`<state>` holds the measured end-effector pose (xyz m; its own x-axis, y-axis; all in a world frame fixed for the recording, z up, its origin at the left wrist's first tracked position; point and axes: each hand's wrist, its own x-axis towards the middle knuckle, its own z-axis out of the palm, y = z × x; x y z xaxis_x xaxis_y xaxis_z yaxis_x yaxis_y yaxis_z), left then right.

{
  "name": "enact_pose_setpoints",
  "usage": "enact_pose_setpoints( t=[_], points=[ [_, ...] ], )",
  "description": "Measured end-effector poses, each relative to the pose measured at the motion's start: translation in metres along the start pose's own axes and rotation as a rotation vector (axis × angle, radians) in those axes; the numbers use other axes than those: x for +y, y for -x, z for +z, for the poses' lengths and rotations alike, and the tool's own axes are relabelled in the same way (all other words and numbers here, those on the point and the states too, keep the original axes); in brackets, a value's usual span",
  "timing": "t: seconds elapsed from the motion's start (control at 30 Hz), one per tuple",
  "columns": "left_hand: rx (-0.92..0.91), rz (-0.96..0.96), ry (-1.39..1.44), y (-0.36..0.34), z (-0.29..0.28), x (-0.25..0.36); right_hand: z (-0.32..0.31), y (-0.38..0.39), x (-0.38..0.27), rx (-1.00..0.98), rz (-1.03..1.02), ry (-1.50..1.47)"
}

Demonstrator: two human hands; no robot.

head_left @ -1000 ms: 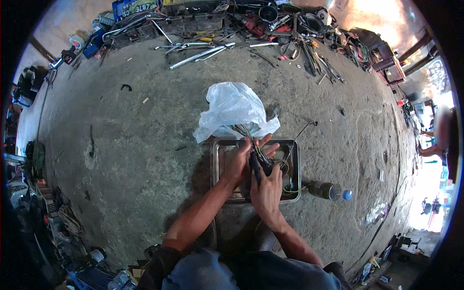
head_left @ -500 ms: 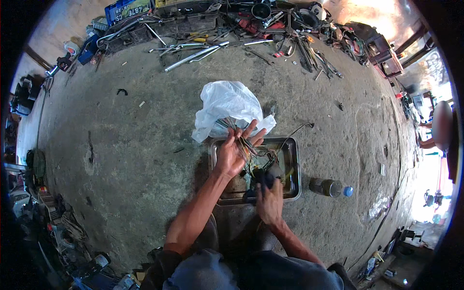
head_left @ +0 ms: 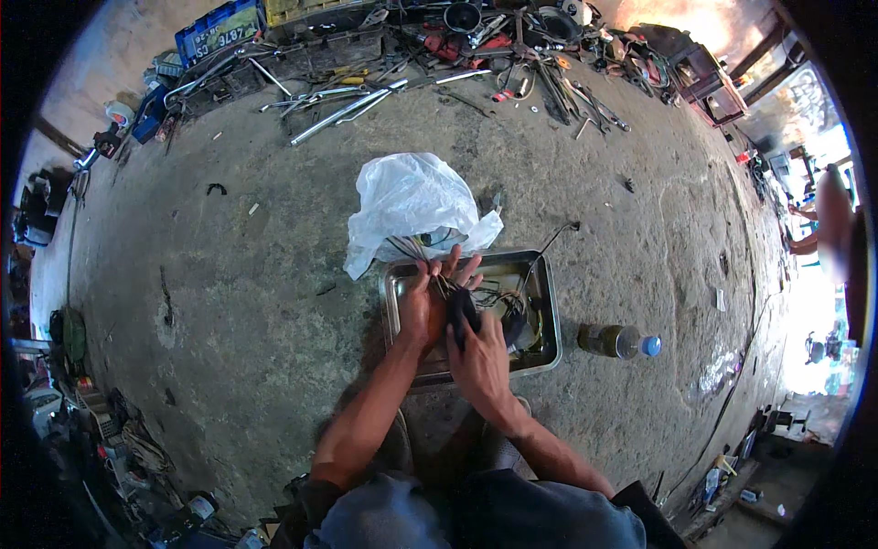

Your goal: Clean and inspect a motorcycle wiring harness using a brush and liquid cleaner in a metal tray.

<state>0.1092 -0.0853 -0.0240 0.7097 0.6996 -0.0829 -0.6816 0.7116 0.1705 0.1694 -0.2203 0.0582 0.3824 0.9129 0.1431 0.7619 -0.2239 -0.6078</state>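
Note:
My left hand point(head_left: 424, 306) supports a bundle of thin electrical wires point(head_left: 443, 282) across its palm and fingers, some fingers stretched out. My right hand point(head_left: 481, 357) grips a dark, soft-looking thing point(head_left: 462, 311), perhaps a brush or rag, and presses it on the wires by the left palm. Both hands are over a shallow metal tray point(head_left: 552, 320). More tangled wiring point(head_left: 498, 297) lies in the tray, and one dark lead runs over its far right rim. The wires' far ends reach a white plastic bag point(head_left: 412, 197) just beyond the tray.
A bottle of dark liquid with a blue cap point(head_left: 622, 342) lies right of the tray. Wrenches and bars point(head_left: 347, 114) are spread along the far wall, with a blue crate point(head_left: 219, 35) behind. Another person point(head_left: 834, 224) is at the far right edge.
My right hand has moved up and left with the dark thing, from over the tray onto the wires at my left palm. The whole view has shifted slightly.

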Motion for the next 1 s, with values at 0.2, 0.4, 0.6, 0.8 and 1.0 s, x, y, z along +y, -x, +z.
enact_pose_setpoints(
  t=[0.2, 0.4, 0.6, 0.8, 1.0],
  points=[
    [0.051, 0.065, 0.032, 0.009, -0.014, 0.013, -0.088, 0.048, 0.025, -0.13, 0.759, -0.6],
    [0.29, 0.106, -0.811, 0.025, -0.003, -0.01, -0.145, 0.172, 0.029, -0.169, 1.469, -0.97],
    [0.345, 0.053, -0.67, 0.043, -0.003, -0.028, -0.093, 0.237, 0.063, -0.033, 0.899, -0.482],
    [0.333, 0.037, -0.502, 0.034, -0.015, -0.026, -0.091, 0.225, 0.066, -0.224, 0.387, -0.094],
    [0.422, -0.021, -0.451, 0.039, -0.025, -0.029, -0.138, 0.154, 0.097, -0.85, 0.122, -0.356]
  ],
)
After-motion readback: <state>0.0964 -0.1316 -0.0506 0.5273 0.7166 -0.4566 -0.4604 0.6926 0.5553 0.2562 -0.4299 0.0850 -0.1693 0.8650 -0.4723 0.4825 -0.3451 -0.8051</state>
